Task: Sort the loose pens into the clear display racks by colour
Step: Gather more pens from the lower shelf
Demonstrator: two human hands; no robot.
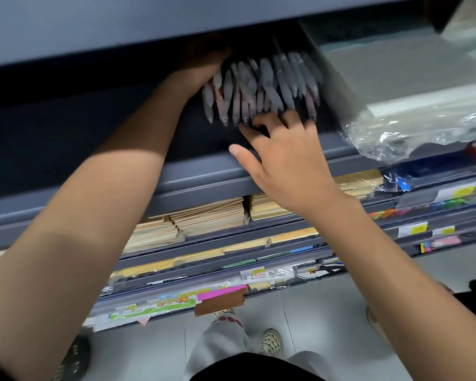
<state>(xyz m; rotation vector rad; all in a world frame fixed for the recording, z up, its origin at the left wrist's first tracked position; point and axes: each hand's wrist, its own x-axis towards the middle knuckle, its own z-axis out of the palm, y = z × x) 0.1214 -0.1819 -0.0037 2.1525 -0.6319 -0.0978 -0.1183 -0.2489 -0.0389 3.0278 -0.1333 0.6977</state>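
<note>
Several pens (261,89) with grey grips and pinkish barrels lie in a loose fan on a dark shelf (121,138), tips toward me. My left hand (201,70) reaches deep under the shelf above and touches the left side of the pile; its fingers are hidden in shadow behind the pens. My right hand (283,149) lies on the shelf's front lip, fingers spread and relaxed, fingertips at the pen tips. A clear rack wall (330,78) stands slanted right of the pens.
A crinkled clear plastic bag (412,133) lies on the shelf to the right. Lower shelves hold stacks of brown envelopes (204,215), coloured sticky notes (396,213) and price labels. My feet stand on a grey tiled floor (313,325) below.
</note>
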